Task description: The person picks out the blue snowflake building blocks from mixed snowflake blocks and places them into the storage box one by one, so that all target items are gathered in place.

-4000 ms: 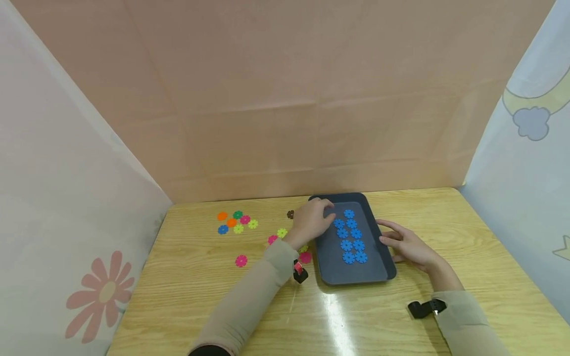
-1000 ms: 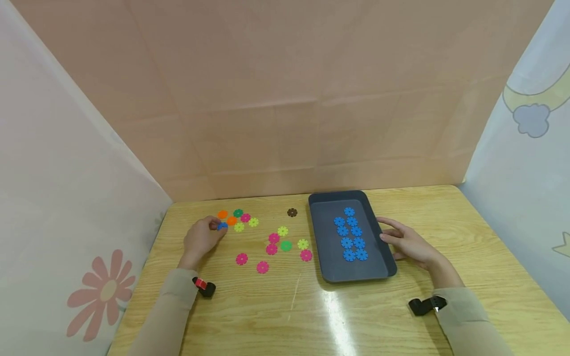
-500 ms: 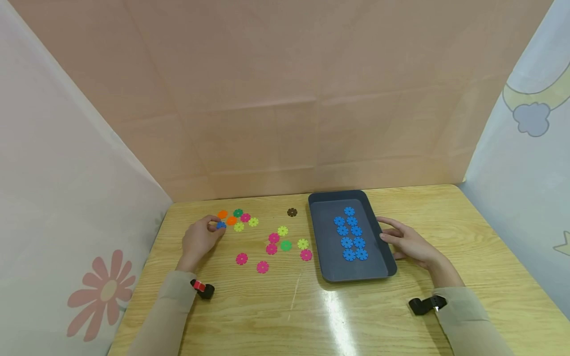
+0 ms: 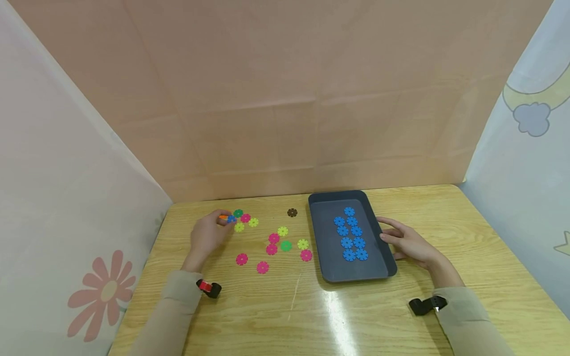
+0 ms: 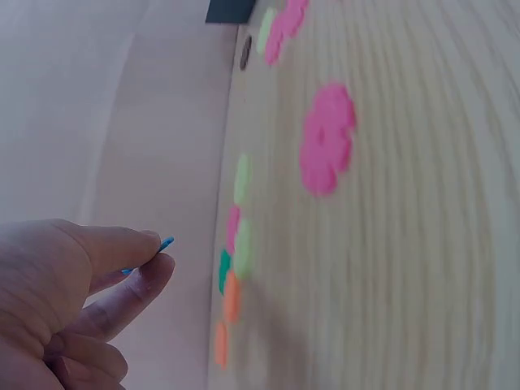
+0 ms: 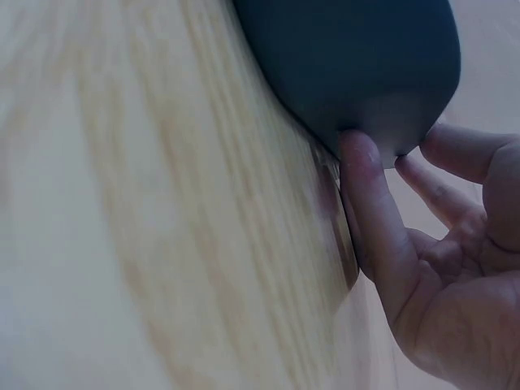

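Note:
My left hand (image 4: pixel 208 235) pinches a blue notched plastic disc (image 4: pixel 231 219) between thumb and fingertips, raised over the left cluster of discs. In the left wrist view the blue disc (image 5: pixel 166 244) shows edge-on between the fingertips. An orange disc (image 4: pixel 223 217) lies just behind it, partly covered by the hand. My right hand (image 4: pixel 411 245) touches the right side of a dark grey tray (image 4: pixel 327 264) with extended fingers. In the right wrist view its fingertips rest against the outer wall of the tray (image 6: pixel 357 73). Several blue discs (image 4: pixel 347 243) lie in two columns inside the tray.
Pink (image 4: pixel 262 267), yellow (image 4: pixel 282 231) and green discs (image 4: pixel 286 245) are scattered on the wooden table (image 4: pixel 249 306) left of the tray. A brown disc (image 4: pixel 292 212) lies near the back edge, before a paper-covered back wall (image 4: pixel 249 138). Patterned side walls flank the table.
Four seconds ago my left hand was over the tray; it then went to the left cluster, took the blue disc from the table and has lifted it slightly rightward. My right hand stays put.

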The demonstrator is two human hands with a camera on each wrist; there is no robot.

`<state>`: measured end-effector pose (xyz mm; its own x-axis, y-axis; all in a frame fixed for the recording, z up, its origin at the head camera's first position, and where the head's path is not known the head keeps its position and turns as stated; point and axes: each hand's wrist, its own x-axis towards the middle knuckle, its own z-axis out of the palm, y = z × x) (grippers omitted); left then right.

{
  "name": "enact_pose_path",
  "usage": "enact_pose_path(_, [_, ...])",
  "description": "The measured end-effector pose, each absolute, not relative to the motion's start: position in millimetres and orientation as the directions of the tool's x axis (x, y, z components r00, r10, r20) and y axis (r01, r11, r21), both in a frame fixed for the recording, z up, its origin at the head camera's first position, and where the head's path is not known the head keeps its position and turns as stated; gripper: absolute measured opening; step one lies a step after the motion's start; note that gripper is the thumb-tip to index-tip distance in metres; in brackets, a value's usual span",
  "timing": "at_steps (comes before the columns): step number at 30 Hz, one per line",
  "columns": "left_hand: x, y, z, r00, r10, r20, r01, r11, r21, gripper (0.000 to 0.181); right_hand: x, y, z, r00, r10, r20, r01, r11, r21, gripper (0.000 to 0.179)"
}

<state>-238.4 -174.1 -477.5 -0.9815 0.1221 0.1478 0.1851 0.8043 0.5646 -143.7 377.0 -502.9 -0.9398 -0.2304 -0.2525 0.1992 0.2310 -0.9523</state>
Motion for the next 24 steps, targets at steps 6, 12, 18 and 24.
enact_pose_path(6, [-236.8, -150.5, -471.8, -0.971, 0.162, 0.177, 0.235, 0.788, 0.569, 0.035, -144.1, 377.7, -503.9, -0.940, -0.232, -0.251, 0.199, 0.225, -0.954, 0.070])
enact_pose_path(12, [-235.2, -120.7, -465.5, -0.964, 0.193, 0.186, 0.266, 0.763, 0.589, 0.032, -144.6, 377.7, -503.8, -0.940, -0.233, -0.251, 0.201, 0.218, -0.955, 0.070])
enact_pose_path(18, [-238.3, -86.1, -462.6, -0.955, 0.236, 0.182, 0.298, 0.735, 0.609, 0.031, -144.2, 377.8, -502.9, -0.940, -0.232, -0.252, 0.201, 0.223, -0.954, 0.070])
enact_pose_path(24, [-242.6, -49.1, -462.7, -0.929, 0.320, 0.188, 0.365, 0.697, 0.617, 0.030, -144.2, 376.4, -502.3, -0.938, -0.238, -0.253, 0.205, 0.208, -0.956, 0.069])
